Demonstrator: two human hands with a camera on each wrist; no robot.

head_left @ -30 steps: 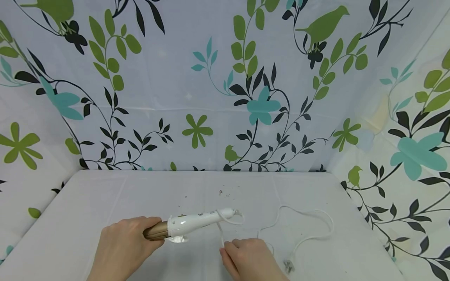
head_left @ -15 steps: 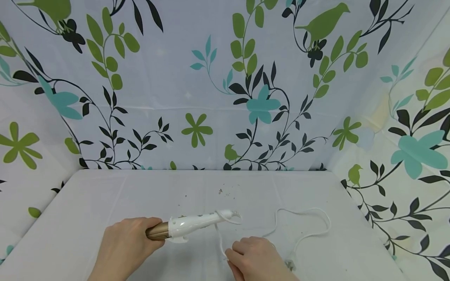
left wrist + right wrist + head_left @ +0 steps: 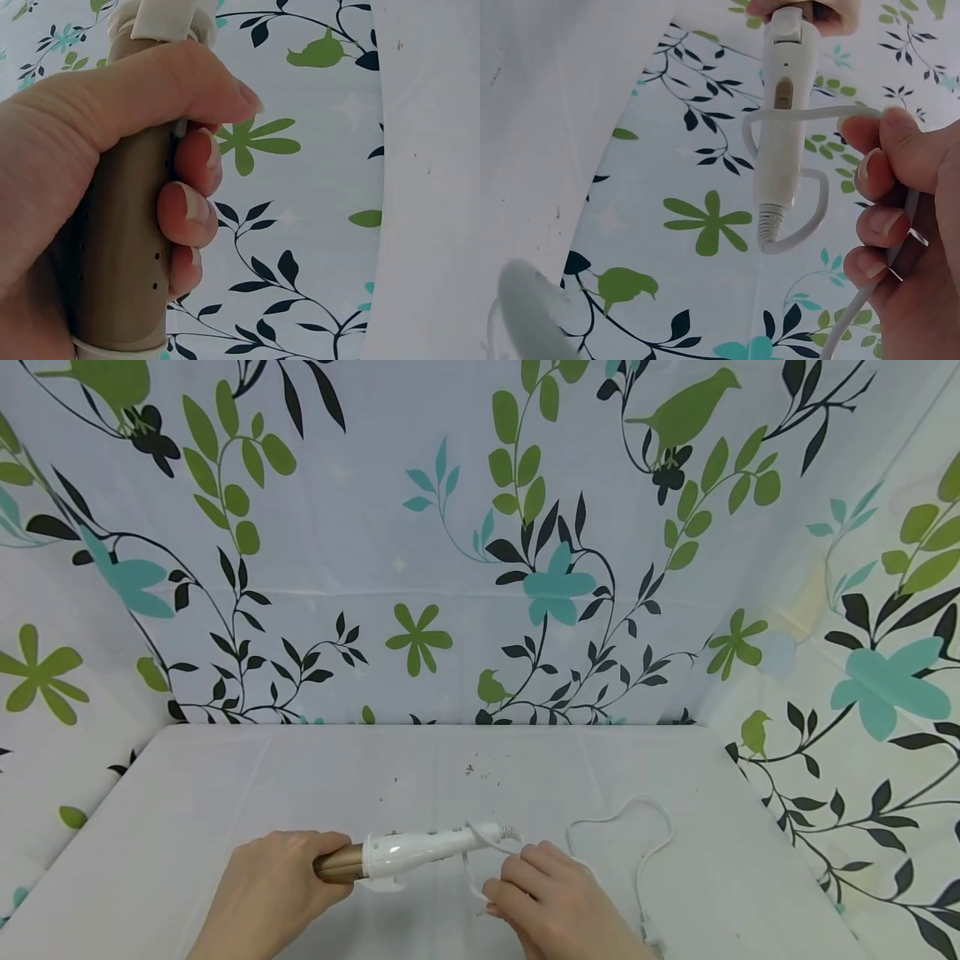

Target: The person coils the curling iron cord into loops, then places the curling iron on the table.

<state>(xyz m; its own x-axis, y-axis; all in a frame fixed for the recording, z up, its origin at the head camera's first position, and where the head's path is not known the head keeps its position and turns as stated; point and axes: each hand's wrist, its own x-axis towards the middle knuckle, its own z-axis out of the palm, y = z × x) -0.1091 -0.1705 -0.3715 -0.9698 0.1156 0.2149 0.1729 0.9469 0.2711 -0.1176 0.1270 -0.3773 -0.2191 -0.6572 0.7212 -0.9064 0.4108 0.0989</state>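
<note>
A curling iron [image 3: 416,852] with a white handle and a brown-gold barrel is held sideways over the white table. My left hand [image 3: 273,885] grips the barrel, fingers curled round it; small holes show on the barrel [image 3: 127,247] in the left wrist view. My right hand [image 3: 566,906] pinches the white cord [image 3: 838,112] beside the handle's tail end, with more cord running through its curled fingers. One turn of the cord wraps round the handle [image 3: 780,161], near a brown button [image 3: 784,94]. The palm side of the right hand is hidden in the head view.
The cord's loose length [image 3: 670,835] loops on the table [image 3: 315,777] to the right, ending in a plug [image 3: 651,931] near the front. Small brown specks [image 3: 471,769] mark the tabletop. A leaf-and-bird patterned cloth [image 3: 337,527] hangs behind and at both sides.
My right hand has moved up and to the right, closer to the handle's tail, still with the cord. The loose cord loop has shifted left. My left hand keeps its grip.
</note>
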